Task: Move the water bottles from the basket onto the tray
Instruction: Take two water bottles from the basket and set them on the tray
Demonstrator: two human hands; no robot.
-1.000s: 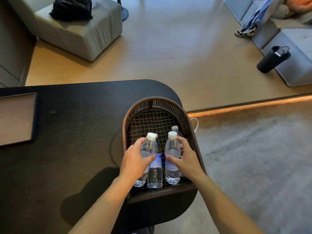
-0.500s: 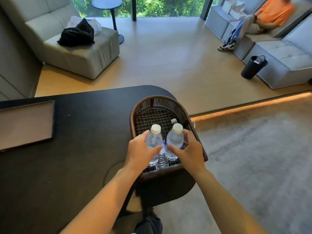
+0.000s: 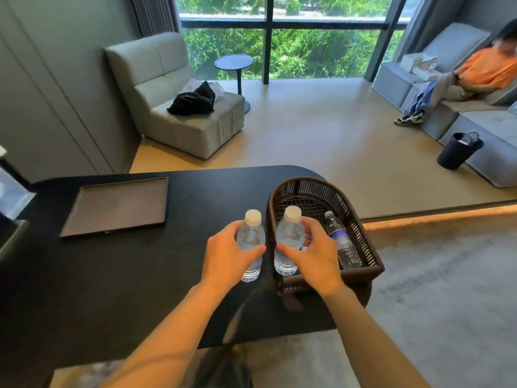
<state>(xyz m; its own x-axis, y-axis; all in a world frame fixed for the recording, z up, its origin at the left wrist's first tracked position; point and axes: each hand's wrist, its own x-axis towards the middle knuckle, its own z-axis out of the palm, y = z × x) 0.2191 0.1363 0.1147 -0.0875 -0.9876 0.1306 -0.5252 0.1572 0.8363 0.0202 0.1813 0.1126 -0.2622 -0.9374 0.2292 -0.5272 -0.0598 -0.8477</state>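
My left hand grips a clear water bottle with a white cap, held upright in the air just left of the basket. My right hand grips a second white-capped bottle, upright over the basket's left edge. The dark brown wicker basket stands on the right end of the black table. A third bottle with a blue label lies on its side inside the basket. The dark rectangular tray lies flat on the table's far left, well apart from both hands.
The black table ends in a rounded edge just right of the basket. A glass item sits at the far left edge. Beyond the table are a grey armchair, a sofa with a seated person, and a black bag.
Both hands have lifted their bottles up out of the basket. The left bottle has moved left past the basket rim. The view has tilted up, so the tray shows in full.
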